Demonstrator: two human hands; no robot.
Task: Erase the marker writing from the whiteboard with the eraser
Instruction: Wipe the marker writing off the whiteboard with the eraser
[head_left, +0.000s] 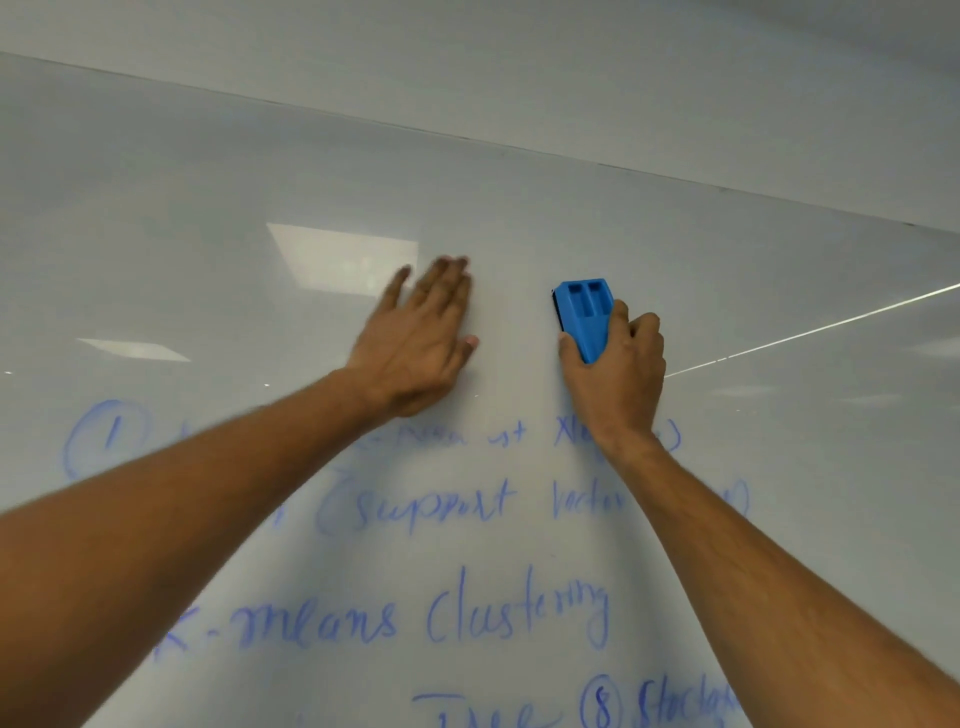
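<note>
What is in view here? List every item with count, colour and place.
whiteboard: one, white and glossy, fills the view.
eraser: one, blue, against the board right of centre, above the writing.
marker writing: several blue lines, lower half of the board; "K-means clustering" is legible, the upper lines look faint or smudged.
light reflections: a few, pale, upper left of the board.
left hand: one, fingers straight, flat on the board left of the eraser.
right hand: one, grips the eraser.
</note>
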